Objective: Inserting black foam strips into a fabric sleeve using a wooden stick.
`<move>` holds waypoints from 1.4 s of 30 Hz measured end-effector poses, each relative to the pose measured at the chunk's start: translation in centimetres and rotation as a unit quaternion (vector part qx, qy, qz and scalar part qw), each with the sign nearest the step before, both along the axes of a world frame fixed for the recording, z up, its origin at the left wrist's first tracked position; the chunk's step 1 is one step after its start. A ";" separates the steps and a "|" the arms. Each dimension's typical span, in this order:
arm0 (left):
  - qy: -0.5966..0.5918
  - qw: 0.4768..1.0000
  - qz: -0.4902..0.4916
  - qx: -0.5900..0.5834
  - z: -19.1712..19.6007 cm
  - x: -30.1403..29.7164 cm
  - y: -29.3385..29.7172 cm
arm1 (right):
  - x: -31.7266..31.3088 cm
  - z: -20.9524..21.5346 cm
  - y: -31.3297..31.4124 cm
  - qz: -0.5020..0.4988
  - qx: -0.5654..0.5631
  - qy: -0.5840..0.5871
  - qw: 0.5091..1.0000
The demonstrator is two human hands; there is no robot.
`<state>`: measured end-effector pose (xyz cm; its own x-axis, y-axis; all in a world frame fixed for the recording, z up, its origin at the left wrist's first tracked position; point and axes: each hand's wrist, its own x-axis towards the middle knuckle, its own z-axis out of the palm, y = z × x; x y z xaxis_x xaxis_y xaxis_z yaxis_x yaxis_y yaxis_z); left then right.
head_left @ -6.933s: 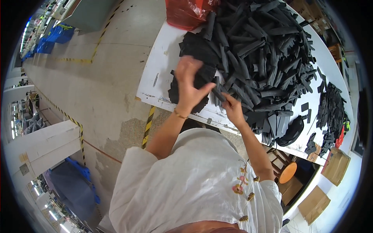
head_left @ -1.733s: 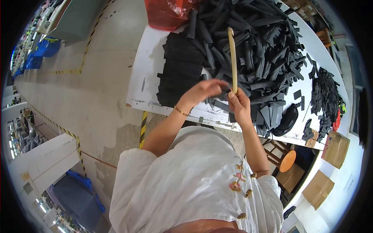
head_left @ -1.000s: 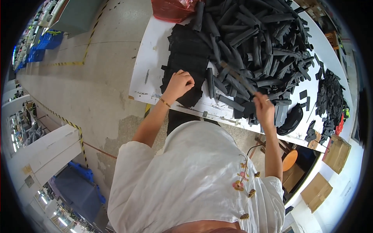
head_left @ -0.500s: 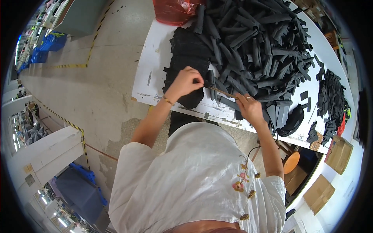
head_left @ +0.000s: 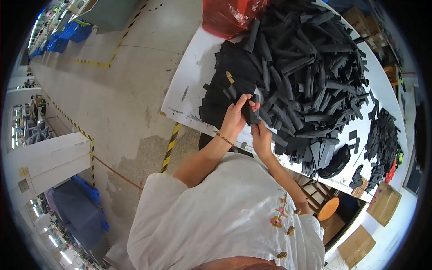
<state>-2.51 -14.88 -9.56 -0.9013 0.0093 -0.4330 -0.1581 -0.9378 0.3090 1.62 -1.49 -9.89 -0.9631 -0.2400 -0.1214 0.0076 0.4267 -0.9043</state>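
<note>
My left hand is closed around a folded black fabric piece, above the near edge of the table. Lower on the same piece, my right hand pinches its end with the fingertips. Just beyond my left hand lies a flat stack of black fabric pieces. On top of that stack rests a small curved tan strip; its exact kind is unclear. Many rolled or folded black fabric pieces form a big heap to the right of my hands.
A red plastic bag stands at the far side of the white table. Right of the heap are a black pouch-like item and another dark fabric pile. An orange-topped stool and cardboard boxes stand at the right.
The tan strip, earlier stretched between my hands, now lies on the stack. My hands have come together on a black fabric piece. The view has shifted slightly left.
</note>
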 end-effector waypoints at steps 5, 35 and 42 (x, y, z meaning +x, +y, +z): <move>-0.099 0.988 0.089 -0.078 0.2 -2.0 -2.4 | 2.4 0.7 0.4 0.015 0.061 0.021 0.998; 0.156 0.797 -0.408 -0.418 3.4 -1.8 2.5 | -7.6 6.2 4.5 -0.122 0.023 0.210 0.970; 0.205 0.810 -0.416 -0.360 3.0 3.6 5.7 | -16.3 11.4 13.6 -0.406 0.054 0.315 0.856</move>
